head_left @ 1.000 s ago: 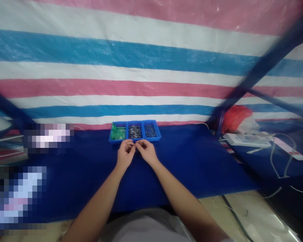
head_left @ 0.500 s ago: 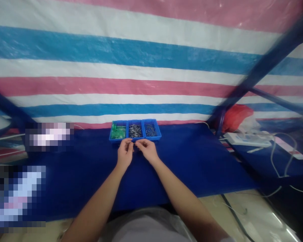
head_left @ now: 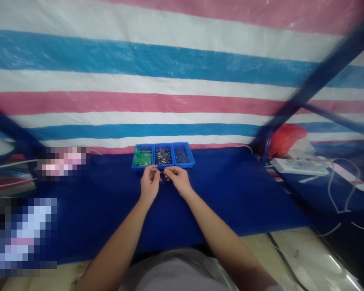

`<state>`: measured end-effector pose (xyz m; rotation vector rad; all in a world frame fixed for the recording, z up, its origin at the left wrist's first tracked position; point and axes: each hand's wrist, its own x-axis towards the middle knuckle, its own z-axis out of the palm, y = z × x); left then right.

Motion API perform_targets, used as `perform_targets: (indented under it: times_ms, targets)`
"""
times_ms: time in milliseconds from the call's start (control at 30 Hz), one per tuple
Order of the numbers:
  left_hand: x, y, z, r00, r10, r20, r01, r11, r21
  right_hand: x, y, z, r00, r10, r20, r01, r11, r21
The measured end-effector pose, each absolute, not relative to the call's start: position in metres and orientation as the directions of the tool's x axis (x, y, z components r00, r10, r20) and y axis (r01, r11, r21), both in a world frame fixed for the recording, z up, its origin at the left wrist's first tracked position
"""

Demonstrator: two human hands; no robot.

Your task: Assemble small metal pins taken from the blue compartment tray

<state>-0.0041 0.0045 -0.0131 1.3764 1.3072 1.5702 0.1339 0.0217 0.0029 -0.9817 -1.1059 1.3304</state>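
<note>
My left hand (head_left: pixel 149 182) and my right hand (head_left: pixel 180 180) meet just in front of three joined blue bins, fingertips pinched close together. Between them is a small thin piece (head_left: pixel 161 172), too small to name; both hands appear to grip it, one at each end. The left bin (head_left: pixel 136 166) holds green pieces, some seemingly in clear plastic. Shiny metal screw-like pieces (head_left: pixel 163 155) fill the middle bin (head_left: pixel 164 166). In the right bin (head_left: pixel 185 165) lie darker, thin screw-like pieces (head_left: pixel 181 156).
Beneath the bins is a blue tabletop (head_left: pixel 230 190), backed by a striped sheet (head_left: pixel 170 103). Blue frame posts slant at both sides. To the right, a red bag (head_left: pixel 288 139), a white power strip (head_left: pixel 300 166) and cables lie on another surface. Blurred patches cover the left side.
My hands stay at nearly the same spot, with the fingertips drawn very slightly apart. The whole view has shifted a little.
</note>
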Motion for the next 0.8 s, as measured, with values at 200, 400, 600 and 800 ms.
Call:
perform_targets:
  times_ms: [200,400,600,800]
  targets:
    - [-0.0018,0.0047,-0.0092,-0.228,0.922,0.313,0.14,-0.287,0.948,0.1342,0.0225,0.0011,-0.065,0.997,0.051,-0.192,0.037,-0.981]
    - [-0.0047,0.0041,-0.01,-0.249,0.931,0.266,0.205,-0.217,0.954,0.1325,0.0218,0.0018,-0.092,0.994,0.054,-0.203,0.034,-0.979]
    - [-0.0026,0.0028,-0.0103,-0.205,0.935,0.288,0.11,-0.27,0.956,0.1325,0.0219,0.0032,-0.071,0.997,0.019,-0.231,0.003,-0.973]
    - [-0.0032,0.0016,-0.0081,-0.217,0.944,0.25,0.139,-0.223,0.965,0.1316,0.0183,0.0073,-0.111,0.993,0.025,-0.247,-0.003,-0.969]
